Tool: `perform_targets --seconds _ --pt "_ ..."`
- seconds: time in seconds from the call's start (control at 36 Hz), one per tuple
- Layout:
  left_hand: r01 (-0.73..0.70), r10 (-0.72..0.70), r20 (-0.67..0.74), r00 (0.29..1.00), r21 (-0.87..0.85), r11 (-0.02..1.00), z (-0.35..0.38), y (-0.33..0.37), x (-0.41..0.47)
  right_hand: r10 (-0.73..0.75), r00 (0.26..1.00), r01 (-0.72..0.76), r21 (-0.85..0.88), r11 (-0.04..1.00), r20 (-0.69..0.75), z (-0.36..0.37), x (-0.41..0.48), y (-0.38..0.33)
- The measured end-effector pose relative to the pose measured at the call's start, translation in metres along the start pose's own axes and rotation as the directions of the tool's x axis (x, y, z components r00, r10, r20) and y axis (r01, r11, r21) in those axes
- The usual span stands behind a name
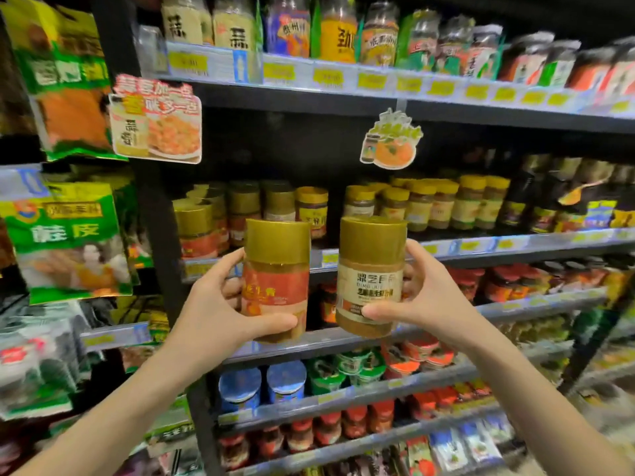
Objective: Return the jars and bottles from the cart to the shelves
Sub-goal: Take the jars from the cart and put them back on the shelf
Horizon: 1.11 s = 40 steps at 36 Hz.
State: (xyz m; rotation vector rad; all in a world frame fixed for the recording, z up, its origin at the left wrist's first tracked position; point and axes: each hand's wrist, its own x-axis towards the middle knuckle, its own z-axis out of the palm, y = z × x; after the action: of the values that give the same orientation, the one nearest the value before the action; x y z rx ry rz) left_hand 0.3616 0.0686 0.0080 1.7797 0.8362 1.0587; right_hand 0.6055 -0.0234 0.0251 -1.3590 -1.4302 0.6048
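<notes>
Two jars held upright before the shelf (446, 250). Left hand (220, 304) grips red-label jar (276, 280), thumb across front. Right hand (426, 297) grips beige-label jar (371, 276) likewise.

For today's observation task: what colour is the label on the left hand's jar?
The label of that jar is orange-red; the head view shows it best.
</notes>
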Motion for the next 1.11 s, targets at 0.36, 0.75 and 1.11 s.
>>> perform_targets --seconds 0.36,0.75,1.11 --pt "-0.074 0.089 -0.132 0.987 0.11 0.991 0.0 -0.022 0.079 -0.079 0.996 0.078 0.03 0.996 0.041 0.008 0.098 0.031" --pt "-0.038 0.113 -0.241 0.964 0.294 0.955 -0.014 -0.056 0.158 -0.127 0.99 0.122 0.062 0.991 0.068 0.025 0.189 0.056" --pt "0.13 -0.011 -0.289 0.957 0.397 0.909 -0.01 -0.085 0.178 -0.068 0.982 0.057 0.07 0.996 0.173 0.037 0.224 0.077"
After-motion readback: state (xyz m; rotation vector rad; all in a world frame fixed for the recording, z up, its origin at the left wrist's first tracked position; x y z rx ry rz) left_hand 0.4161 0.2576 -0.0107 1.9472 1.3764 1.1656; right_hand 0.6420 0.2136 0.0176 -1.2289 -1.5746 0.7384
